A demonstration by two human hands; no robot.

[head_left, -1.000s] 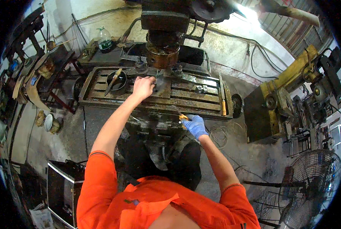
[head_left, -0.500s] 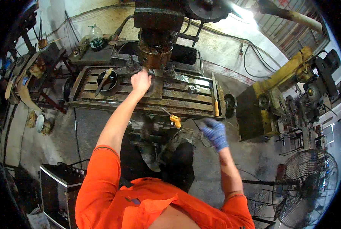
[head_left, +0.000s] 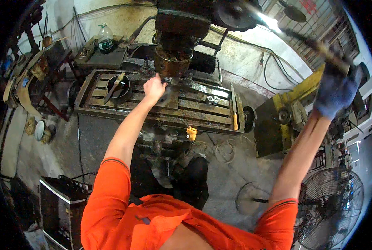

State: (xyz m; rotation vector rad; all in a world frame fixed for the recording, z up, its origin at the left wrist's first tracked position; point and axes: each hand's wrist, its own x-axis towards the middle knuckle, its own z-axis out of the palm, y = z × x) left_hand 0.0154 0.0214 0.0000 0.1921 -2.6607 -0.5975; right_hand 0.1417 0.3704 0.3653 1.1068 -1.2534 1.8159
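Note:
My bare left hand (head_left: 154, 88) is closed just under the spindle (head_left: 173, 60) of a drilling or milling machine. Its fingers are at a small metal piece (head_left: 167, 80); what they grip is mostly hidden. My right hand (head_left: 338, 91), in a blue-grey knitted glove, is raised at the far right, wrapped round the end of the machine's long lever (head_left: 319, 46); both are blurred. Below the spindle lies the slotted machine table (head_left: 152, 111). On it, a dark pot (head_left: 121, 95) with a brush (head_left: 116, 85) stands left of my left hand.
A yellow-handled file (head_left: 235, 118) and a small metal block (head_left: 211, 100) lie on the table's right part. A yellow-handled tool (head_left: 191, 133) is at its front edge. A yellow machine (head_left: 281, 121) and a fan (head_left: 331, 208) stand right; a bottle (head_left: 105, 39) is behind left.
My right hand has risen from beside the table's right front corner to the lever at upper right. The lever's end now sits lower. My left hand stays by the spindle.

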